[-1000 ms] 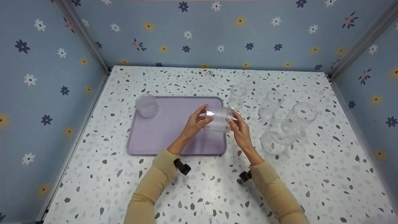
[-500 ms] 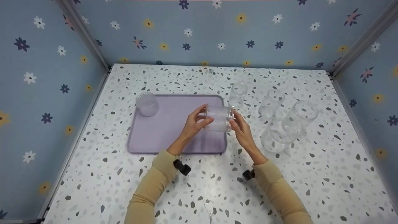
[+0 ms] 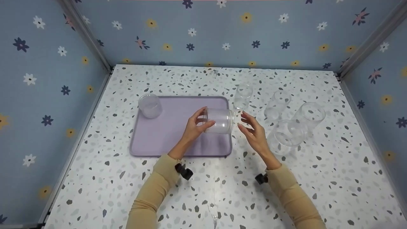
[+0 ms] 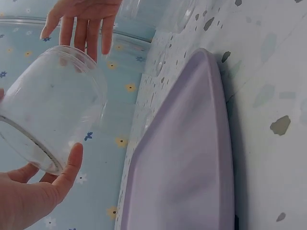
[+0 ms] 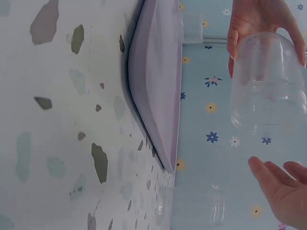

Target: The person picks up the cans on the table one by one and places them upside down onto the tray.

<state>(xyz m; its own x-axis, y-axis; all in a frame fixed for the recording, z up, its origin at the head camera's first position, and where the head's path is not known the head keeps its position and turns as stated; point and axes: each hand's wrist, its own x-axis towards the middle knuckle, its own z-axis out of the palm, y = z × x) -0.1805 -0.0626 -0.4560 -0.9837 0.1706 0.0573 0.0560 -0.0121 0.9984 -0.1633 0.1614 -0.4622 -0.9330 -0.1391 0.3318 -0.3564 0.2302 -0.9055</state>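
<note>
A clear, wide-mouthed jar [image 3: 219, 121] lies on its side in the air over the right part of the lilac tray [image 3: 165, 143]. My left hand [image 3: 194, 128] grips it around its left end, thumb toward me and fingers on the far side. The ridged rim faces my right hand [image 3: 256, 133], which is apart from the jar, fingers spread and bent a little. Between this hand [image 5: 283, 191] and the jar [image 5: 268, 91] the right wrist view shows a gap. In the left wrist view the jar [image 4: 57, 105] looks see-through.
On the tray's far left corner stands a clear cup [image 3: 150, 106]. Right of the tray are several clear vessels: a slim glass [image 3: 243, 95], another glass [image 3: 277, 105], a wider one [image 3: 309, 116] and a round jar [image 3: 286, 138]. Flowered walls enclose the speckled table [image 3: 190, 203].
My right hand has come off the jar's rim and moved right, its fingers opening. My left hand has shifted slightly left with the jar.
</note>
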